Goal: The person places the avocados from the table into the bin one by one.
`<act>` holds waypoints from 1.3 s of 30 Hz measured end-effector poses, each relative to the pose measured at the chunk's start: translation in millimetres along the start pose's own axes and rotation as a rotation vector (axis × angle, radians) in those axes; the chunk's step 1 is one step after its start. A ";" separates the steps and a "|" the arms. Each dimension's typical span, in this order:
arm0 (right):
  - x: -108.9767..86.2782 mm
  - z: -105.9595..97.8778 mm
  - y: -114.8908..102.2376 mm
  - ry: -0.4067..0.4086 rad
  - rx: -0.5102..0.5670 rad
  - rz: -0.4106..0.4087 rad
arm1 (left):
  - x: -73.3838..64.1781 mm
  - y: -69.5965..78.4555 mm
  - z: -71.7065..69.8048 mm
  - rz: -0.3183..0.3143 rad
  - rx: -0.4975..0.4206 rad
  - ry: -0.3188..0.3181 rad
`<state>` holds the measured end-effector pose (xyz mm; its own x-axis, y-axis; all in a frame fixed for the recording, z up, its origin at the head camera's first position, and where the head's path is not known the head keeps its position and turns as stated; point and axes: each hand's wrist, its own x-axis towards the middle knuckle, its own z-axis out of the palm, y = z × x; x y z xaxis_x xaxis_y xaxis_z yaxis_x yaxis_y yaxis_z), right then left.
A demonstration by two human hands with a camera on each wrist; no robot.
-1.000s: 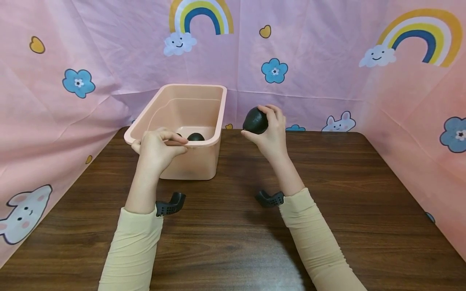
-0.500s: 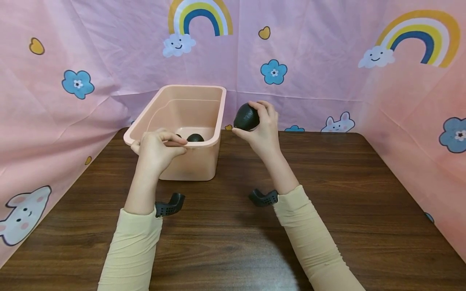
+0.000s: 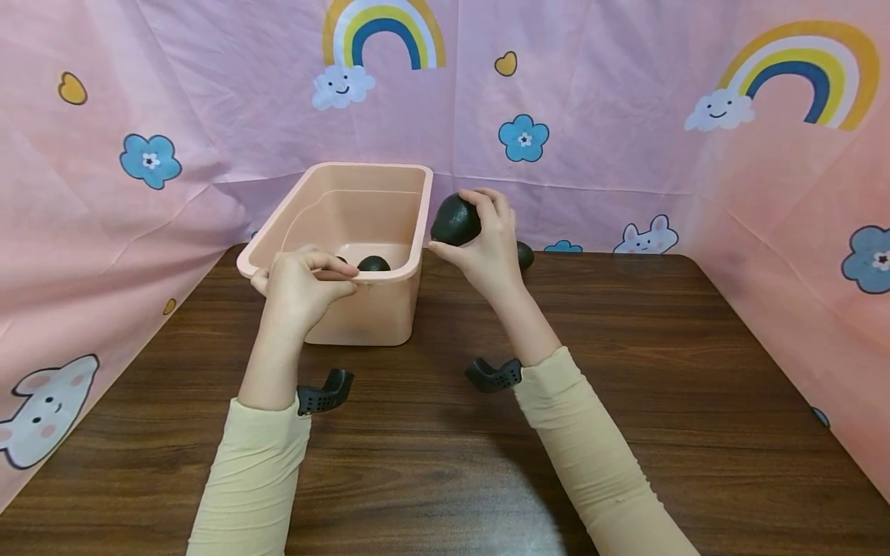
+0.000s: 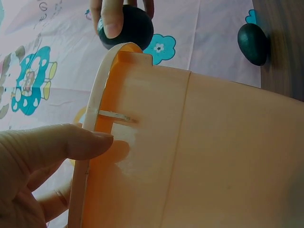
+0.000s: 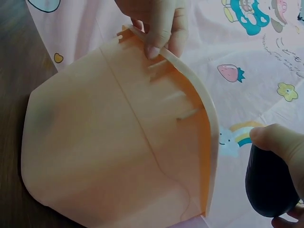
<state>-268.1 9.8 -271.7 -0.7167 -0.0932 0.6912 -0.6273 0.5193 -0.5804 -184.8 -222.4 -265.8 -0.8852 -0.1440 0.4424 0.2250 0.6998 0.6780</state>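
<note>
My left hand (image 3: 299, 289) grips the near rim of a peach plastic bin (image 3: 368, 316), thumb outside below the lip; the left wrist view shows the thumb (image 4: 90, 145) on the outer wall. In the head view, my right hand (image 3: 495, 259) holds a dark avocado (image 3: 452, 222) between thumb and fingers. That avocado hangs in the air just right of the bin's right rim, about rim height. Inside the bin lies another avocado (image 3: 374, 263), partly hidden by the rim, with a dark sliver of something beside it. Behind my right wrist an avocado (image 3: 524, 255) rests on the table.
The bin stands on a dark wooden table (image 3: 667, 386), back left of the middle. Pink printed cloth (image 3: 591, 116) encloses the back and both sides. Each wrist carries a black camera mount (image 3: 494, 376).
My right hand has moved left and slightly up with the avocado, toward the bin. The avocado on the table behind it has come into sight. My left hand stays on the rim.
</note>
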 end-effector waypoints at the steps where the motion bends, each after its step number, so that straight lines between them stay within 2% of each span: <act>1: 0.7 1.2 -1.0 -0.008 0.004 0.002 | 0.0 0.0 -0.1 -0.001 -0.001 0.000; 10: 5.8 11.5 -5.8 -0.060 0.016 0.038 | 0.0 0.5 -0.7 -0.008 -0.010 -0.004; 23: 6.7 24.5 -11.8 -0.093 0.029 0.024 | 0.4 0.1 -0.7 -0.003 -0.004 0.001; 39: 11.8 32.6 -17.1 -0.146 0.084 0.045 | 0.2 -0.6 -0.6 0.017 0.000 0.006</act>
<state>-275.7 -27.9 -267.7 -0.7771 -0.1971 0.5977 -0.6129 0.4530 -0.6474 -184.8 -223.2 -265.8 -0.8787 -0.1365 0.4574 0.2397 0.7024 0.6702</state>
